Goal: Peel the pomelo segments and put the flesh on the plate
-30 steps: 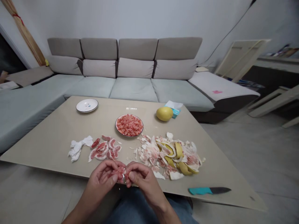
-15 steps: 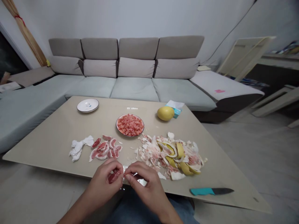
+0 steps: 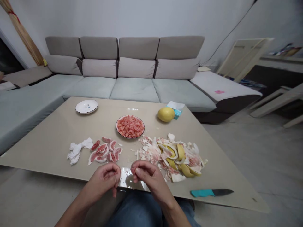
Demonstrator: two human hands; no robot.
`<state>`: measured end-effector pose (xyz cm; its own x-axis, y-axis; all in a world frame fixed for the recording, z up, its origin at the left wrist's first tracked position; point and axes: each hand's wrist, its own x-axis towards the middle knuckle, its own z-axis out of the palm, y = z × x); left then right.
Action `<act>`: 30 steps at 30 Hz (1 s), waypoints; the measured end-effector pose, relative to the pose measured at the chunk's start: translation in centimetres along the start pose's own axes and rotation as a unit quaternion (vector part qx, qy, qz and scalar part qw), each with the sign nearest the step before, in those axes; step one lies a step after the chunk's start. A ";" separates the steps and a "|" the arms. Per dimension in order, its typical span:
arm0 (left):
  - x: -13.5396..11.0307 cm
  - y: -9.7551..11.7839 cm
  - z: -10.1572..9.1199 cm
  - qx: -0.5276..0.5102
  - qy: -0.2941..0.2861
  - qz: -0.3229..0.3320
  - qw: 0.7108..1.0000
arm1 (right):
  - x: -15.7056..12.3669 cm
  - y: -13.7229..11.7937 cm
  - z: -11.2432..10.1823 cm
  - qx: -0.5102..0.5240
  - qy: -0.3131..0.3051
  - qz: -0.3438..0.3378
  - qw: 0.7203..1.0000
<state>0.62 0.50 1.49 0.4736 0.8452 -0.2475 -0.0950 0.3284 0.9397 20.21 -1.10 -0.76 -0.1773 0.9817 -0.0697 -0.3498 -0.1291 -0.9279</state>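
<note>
Pink pomelo flesh (image 3: 133, 171) sits pinched in the fingertips of the right hand (image 3: 148, 176), just apart from the curled left hand (image 3: 103, 183), whose hold cannot be told, both at the near edge of the table (image 3: 54, 148).

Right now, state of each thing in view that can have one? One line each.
left hand: fingers curled, raised, anything held hidden
right hand: fingers pinched
pink pulp scrap: held in right hand
pomelo: whole, unpeeled
plate: heaped with pink pulp pieces
peel heap: torn yellow rind and white pith
pomelo segments: loose, membrane-edged
paper tissue: crumpled
tissue pack: open, sheet poking out
kitchen knife: lying flat, bare blade
</note>
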 end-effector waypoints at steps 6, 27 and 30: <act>0.6 -1.5 -0.8 -0.026 0.016 -0.028 0.999 | 4.7 0.4 -3.2 -0.179 0.088 -0.045 0.979; 1.9 -3.8 -3.4 -0.127 0.139 -0.043 0.981 | 14.5 -2.8 -7.2 -0.408 0.194 -0.129 0.883; 2.0 -3.3 -2.5 -0.134 0.159 -0.020 0.978 | 8.9 -2.4 -3.9 -0.386 0.099 -0.104 0.911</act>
<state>-0.29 2.17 -2.67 0.1892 0.9042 -0.3829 -0.3278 0.4258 0.8433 23.08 8.47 -0.58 0.0146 0.9894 0.1442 0.4085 0.1257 -0.9041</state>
